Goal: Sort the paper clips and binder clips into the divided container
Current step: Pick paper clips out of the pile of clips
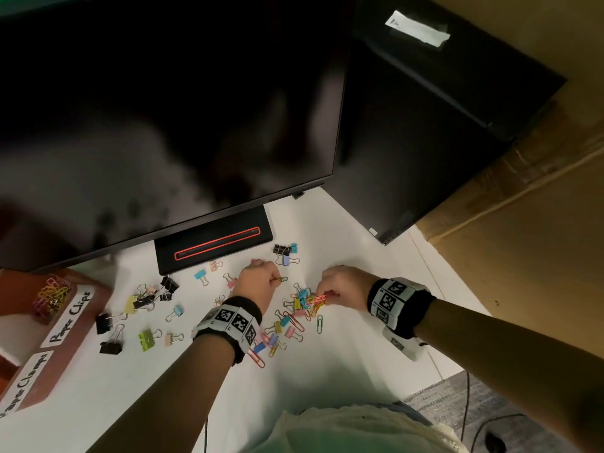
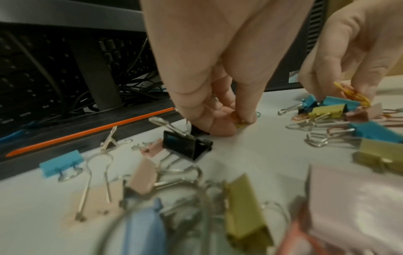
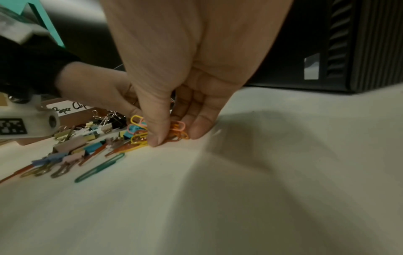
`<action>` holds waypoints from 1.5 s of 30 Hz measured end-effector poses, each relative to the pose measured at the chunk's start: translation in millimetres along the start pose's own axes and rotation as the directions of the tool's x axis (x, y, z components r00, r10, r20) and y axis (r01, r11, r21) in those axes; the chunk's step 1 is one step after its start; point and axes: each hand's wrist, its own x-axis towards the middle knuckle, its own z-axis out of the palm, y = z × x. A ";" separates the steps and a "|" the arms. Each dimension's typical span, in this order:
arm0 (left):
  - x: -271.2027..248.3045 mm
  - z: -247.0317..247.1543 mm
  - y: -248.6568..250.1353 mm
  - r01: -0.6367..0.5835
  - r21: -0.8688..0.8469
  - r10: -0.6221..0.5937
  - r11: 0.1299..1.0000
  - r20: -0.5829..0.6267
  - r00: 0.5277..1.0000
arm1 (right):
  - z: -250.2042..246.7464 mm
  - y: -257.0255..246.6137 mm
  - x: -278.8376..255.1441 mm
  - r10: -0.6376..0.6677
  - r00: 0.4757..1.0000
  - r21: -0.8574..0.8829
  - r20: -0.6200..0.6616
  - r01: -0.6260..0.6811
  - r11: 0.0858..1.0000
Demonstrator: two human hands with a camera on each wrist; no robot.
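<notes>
Coloured paper clips and binder clips lie scattered on the white desk (image 1: 359, 256). My left hand (image 1: 258, 277) pinches small paper clips (image 2: 238, 119) against the desk, a green one (image 1: 283, 279) poking out by its fingers. My right hand (image 1: 343, 286) pinches a bunch of orange, yellow and pink paper clips (image 3: 174, 131) at the edge of the mixed pile (image 1: 294, 315). The brown divided container (image 1: 78, 325) stands at the left, labelled "Paper Clips" and "Paper Clamps", with paper clips (image 1: 52, 297) in its far compartment.
A monitor (image 1: 163, 125) on a black base (image 1: 214, 246) looms over the far desk. A black computer tower (image 1: 425, 125) stands at the right, cardboard boxes (image 1: 539, 223) behind it. Black binder clips (image 1: 108, 335) lie near the container.
</notes>
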 end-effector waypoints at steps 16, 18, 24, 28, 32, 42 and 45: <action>-40.4 -1.2 1.6 -0.393 -0.024 0.387 0.919 0.242 0.890 | 0.9 2.8 10.3 0.061 0.997 0.029 -0.056 -0.059 0.998; -44.4 9.6 6.8 -0.422 0.009 0.399 0.907 0.308 0.864 | -0.6 2.2 10.4 0.070 0.996 0.026 -0.047 -0.069 0.997; -43.3 21.1 17.9 -0.405 0.210 0.314 0.890 0.362 0.878 | -5.7 5.1 11.0 0.090 0.995 -0.024 -0.041 -0.091 0.996; -39.1 14.3 17.2 -0.392 0.218 0.291 0.894 0.385 0.876 | -5.3 5.2 9.9 0.086 0.996 -0.019 -0.034 -0.087 0.996; -33.0 7.0 14.2 -0.383 0.243 0.265 0.891 0.407 0.874 | -4.8 6.9 9.2 0.082 0.996 -0.001 -0.037 -0.082 0.997; -23.5 13.1 11.3 -0.312 0.373 0.133 0.874 0.432 0.892 | -2.9 7.3 11.4 0.088 0.995 -0.015 -0.046 -0.088 0.996; -25.9 11.8 11.0 -0.340 0.406 0.151 0.848 0.430 0.890 | -3.2 6.5 11.4 0.087 0.995 -0.010 -0.046 -0.087 0.996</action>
